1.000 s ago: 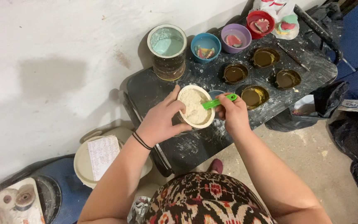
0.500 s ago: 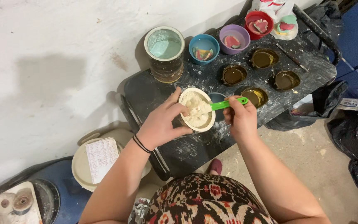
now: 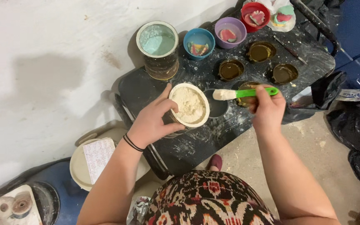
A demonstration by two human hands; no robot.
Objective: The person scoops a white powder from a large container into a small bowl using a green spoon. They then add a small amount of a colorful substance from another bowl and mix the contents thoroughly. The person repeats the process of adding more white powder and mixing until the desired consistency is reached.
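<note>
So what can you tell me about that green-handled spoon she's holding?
The green-handled spoon looks like plastic, with a bright green handle and a pale bowl heaped with off-white powder. It lies nearly level, bowl pointing left, held in the air by the fingers of the right hand at its handle end. Its loaded bowl hangs just right of the round tub of powder, which the left hand grips, and above a dark empty cup on the black tray.

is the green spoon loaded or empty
Loaded. The green spoon in the right hand carries a heap of pale powder on its bowl, clear of the powder tub that the left hand grips.
</note>
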